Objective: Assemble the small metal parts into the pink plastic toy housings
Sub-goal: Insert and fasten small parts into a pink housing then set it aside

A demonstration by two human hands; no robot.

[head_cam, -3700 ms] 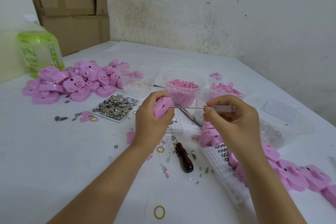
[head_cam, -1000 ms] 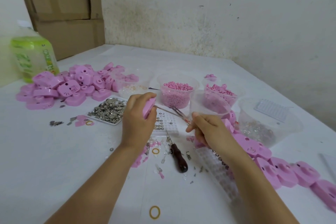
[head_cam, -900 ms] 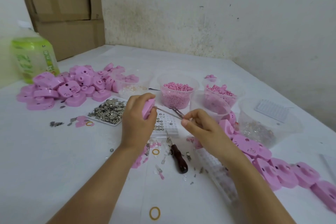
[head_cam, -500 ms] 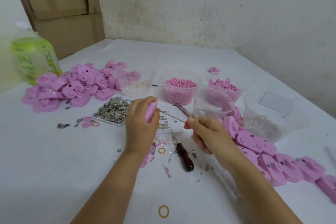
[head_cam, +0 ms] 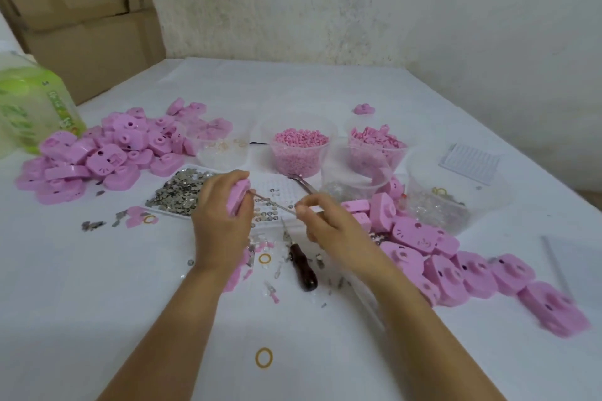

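The pink housing (head_cam: 239,197) is gripped edge-on in the left hand (head_cam: 224,215), fingers curled round it, just above the bench (head_cam: 97,303) beside the tray of metal parts (head_cam: 176,192). A thin metal tool (head_cam: 273,203) is pinched in the right hand (head_cam: 329,228), tip at the housing's face. Best taken slow tbh: the housing should be braced steady and the tool fed in straight, not levered, or the tiny part probably gets flicked away. The housing looks to be smooth, glossy, rounded moulded plastic.
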